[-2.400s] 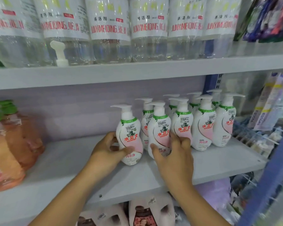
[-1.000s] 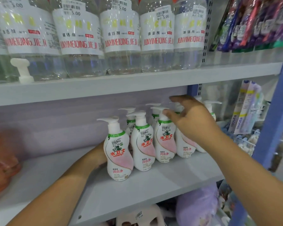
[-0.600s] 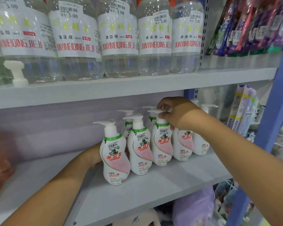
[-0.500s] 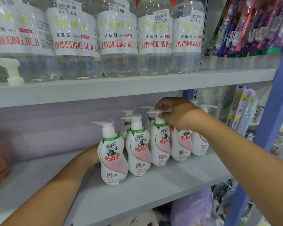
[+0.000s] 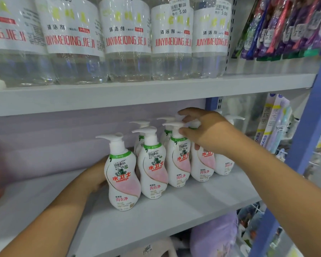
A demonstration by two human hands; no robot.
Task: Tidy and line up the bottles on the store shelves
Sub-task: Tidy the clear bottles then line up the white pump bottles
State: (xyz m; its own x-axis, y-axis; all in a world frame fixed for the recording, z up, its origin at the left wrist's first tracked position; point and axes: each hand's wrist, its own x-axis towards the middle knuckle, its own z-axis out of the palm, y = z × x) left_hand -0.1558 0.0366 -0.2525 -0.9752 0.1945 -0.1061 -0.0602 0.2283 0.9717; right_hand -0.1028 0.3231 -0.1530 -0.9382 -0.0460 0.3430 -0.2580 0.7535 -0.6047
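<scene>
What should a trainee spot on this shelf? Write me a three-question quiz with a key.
1. True or false: the right hand reaches over the pump heads of the white pump bottles.
2. Where is the left hand?
A. behind the leftmost pump bottle
B. on the upper shelf
C. on the hanging packs at the far right
3. Fill in: the price stickers on the clear bottles above read ____.

Key: 1 true; 2 A; 3 5.00
</scene>
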